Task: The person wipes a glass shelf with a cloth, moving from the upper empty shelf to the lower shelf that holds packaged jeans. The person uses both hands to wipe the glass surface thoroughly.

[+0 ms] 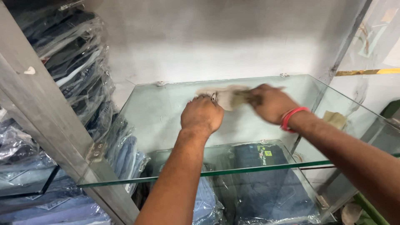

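Cloth [227, 98], pale and crumpled, lies on the far middle of a glass shelf [166, 112], with the right hand [273, 103] pressing it down, fingers curled closed over it and blurred. Left hand [202, 114] rests as a fist on the glass just beside the cloth, touching its edge. Judging by the dull film across the pane, the wiping looks partly done, with the near edge and corners left, while bagged jeans [266, 183] sit on the shelf below.
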{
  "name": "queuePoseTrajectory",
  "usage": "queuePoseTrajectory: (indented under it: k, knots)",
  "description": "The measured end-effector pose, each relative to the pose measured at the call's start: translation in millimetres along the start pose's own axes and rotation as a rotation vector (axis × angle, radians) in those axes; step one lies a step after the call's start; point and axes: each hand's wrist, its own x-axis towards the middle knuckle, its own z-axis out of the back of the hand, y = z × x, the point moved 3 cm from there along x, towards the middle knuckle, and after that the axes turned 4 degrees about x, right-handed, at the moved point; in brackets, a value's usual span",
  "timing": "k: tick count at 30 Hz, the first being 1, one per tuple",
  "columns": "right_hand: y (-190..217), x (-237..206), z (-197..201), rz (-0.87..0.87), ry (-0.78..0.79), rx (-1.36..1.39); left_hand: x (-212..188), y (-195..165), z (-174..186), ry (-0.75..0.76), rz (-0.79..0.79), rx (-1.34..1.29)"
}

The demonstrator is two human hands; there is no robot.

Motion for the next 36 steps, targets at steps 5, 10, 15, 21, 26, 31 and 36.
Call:
queuePoseTrajectory:
  k: [5,10,15,21,26,31,36]
  knots:
    - [-14,7,19,-0.407,-0.062,-0.098,13,1,-11,0.003,-0.033,0.045]
    - [54,0,-11,0.108,0.042,0.051,6,3,8,0.100,-0.061,0.072]
    - [42,6,-11,0.151,0.140,0.088,-7,44,31,-0.020,-0.005,0.057]
    - [13,55,1,-0.271,-0.081,-0.124,7,55,18,-0.170,0.059,0.029]
    - [90,66,-41,0.238,-0.067,0.065,13,57,23,-0.249,0.109,-0.111]
    - [128,77,-48,0.479,0.049,0.272,14,67,29,-0.347,0.158,-0.216]
    - [123,102,-44,0.022,-0.024,0.028,15,61,23,-0.396,0.137,-0.149]
